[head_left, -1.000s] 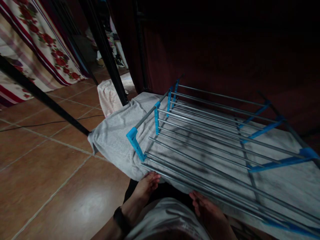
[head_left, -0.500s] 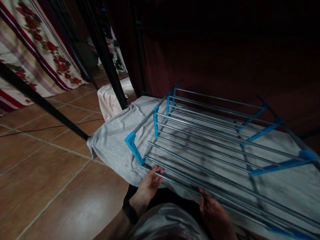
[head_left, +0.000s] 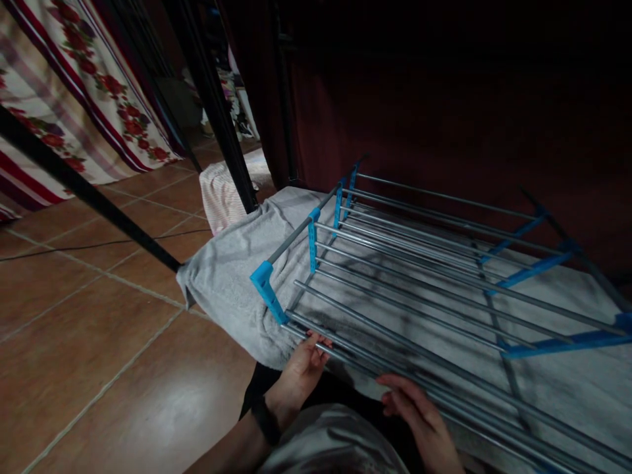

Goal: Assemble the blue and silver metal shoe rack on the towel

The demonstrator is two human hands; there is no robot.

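From my remote seat I am watching the right hand [head_left: 412, 408] nearest the lower edge of the frame; it is looking released, its index finger reaching leftward and the others loosely bending. Whether it is touching the metal, I cannot tell.

Just left of it, the left hand [head_left: 310, 355], a dark band [head_left: 265, 420] circling its wrist, is grasping the front rod [head_left: 353, 362] with curled fingers.

For good control, I am favouring a light hold there, with the right fingers supporting the same rod farther along so it is not twisting. I am also minding the neighbouring rods, since they are running close enough to be pinching skin.

Beyond the hands, the rack [head_left: 409, 347] is lying across the centre and right of the frame, its blue bracket [head_left: 269, 296] standing at the near left corner. It is resting on a grey cloth [head_left: 222, 276], whose left edge is hanging toward the tiled floor [head_left: 123, 375].

Farther off, a striped cloth [head_left: 222, 194] is lying behind a dark post [head_left: 217, 105], and a flowered curtain [head_left: 89, 85] is hanging in the upper left.
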